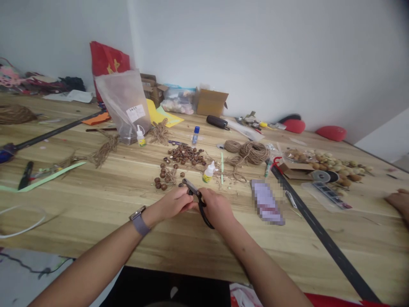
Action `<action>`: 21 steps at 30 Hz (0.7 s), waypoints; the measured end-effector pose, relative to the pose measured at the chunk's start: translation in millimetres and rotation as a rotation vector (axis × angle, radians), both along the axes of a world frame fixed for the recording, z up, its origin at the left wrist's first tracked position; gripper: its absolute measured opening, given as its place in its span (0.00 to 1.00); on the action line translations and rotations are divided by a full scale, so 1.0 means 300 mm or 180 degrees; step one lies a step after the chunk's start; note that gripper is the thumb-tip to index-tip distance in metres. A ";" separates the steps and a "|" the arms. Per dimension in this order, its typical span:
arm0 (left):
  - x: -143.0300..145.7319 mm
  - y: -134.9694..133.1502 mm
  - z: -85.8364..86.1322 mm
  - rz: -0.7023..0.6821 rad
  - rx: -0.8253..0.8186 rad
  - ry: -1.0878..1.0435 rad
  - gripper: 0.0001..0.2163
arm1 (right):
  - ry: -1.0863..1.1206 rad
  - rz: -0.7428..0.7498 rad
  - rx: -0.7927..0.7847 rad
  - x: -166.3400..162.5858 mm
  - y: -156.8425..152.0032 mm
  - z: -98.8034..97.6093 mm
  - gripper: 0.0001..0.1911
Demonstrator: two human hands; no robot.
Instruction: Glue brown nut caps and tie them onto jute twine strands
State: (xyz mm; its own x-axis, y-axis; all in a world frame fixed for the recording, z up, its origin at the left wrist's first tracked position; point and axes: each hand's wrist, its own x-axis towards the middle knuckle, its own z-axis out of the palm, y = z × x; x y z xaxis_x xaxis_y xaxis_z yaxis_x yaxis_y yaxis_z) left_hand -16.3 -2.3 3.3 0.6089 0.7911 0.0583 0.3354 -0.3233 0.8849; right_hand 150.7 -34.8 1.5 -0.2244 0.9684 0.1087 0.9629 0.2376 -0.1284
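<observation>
My right hand [216, 208] grips black-handled scissors [195, 192], blades pointing up and left. My left hand [174, 202], a watch on its wrist, is closed in a pinch right at the blades; what it pinches is too small to make out. Both hands rest on the wooden table [96, 204] near its front edge. Just beyond them lie several brown beads [183, 155] with bits of twine, and a small white glue bottle [208, 172]. A coil of jute twine [251, 152] lies farther right.
A clear plastic bag [124, 104], another glue bottle [140, 136], cardboard boxes [210, 102] and a red bag [107, 59] stand at the back. A long black strip [322, 236] runs diagonally on the right beside a blurred flat object [266, 202]. Another person's hand [399, 201] shows at the right edge.
</observation>
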 end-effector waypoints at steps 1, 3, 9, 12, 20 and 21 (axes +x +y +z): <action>0.000 0.004 -0.003 0.0037 0.0001 -0.0055 0.12 | 0.0073 0.0020 0.0113 0.001 0.001 -0.001 0.16; -0.001 0.012 -0.012 0.0036 -0.0084 -0.0197 0.11 | 0.0191 0.0079 0.0349 0.003 0.002 -0.002 0.20; -0.006 0.017 -0.025 -0.0190 -0.0212 -0.0233 0.12 | 0.0183 0.0183 0.0313 0.012 0.004 -0.004 0.16; -0.005 0.011 -0.014 -0.0100 -0.0204 -0.0113 0.15 | 0.0058 0.0101 0.0133 0.015 0.005 -0.002 0.14; -0.008 0.036 -0.031 -0.0238 -0.0429 -0.0269 0.15 | -0.0075 0.0060 -0.0084 0.011 0.008 0.003 0.18; -0.007 0.038 -0.035 -0.0238 -0.0557 -0.0324 0.15 | -0.0055 0.0046 -0.0105 0.012 0.010 0.003 0.18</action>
